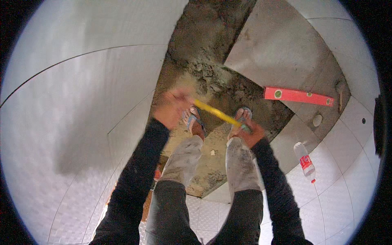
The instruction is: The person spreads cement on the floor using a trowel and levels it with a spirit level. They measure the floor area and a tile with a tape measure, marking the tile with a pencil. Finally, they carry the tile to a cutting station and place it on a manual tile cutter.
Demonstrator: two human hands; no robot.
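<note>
A yellow tape measure is drawn out between my two hands, low over the unfinished floor in front of my feet. My right hand is closed around its case, of which a small teal part shows. At the tape's other end is my left hand, blurred by motion, its fingers closed at the blade's tip. Below the hands lies a patch of rough grey mortar, with loose crumbs on it. My feet stand on it in blue flip-flops.
Large floor tiles border the mortar at the far right. On them lies a red spirit level, near a round pale opening. A clear bottle with a red label lies at right. A pale tiled wall rises at left.
</note>
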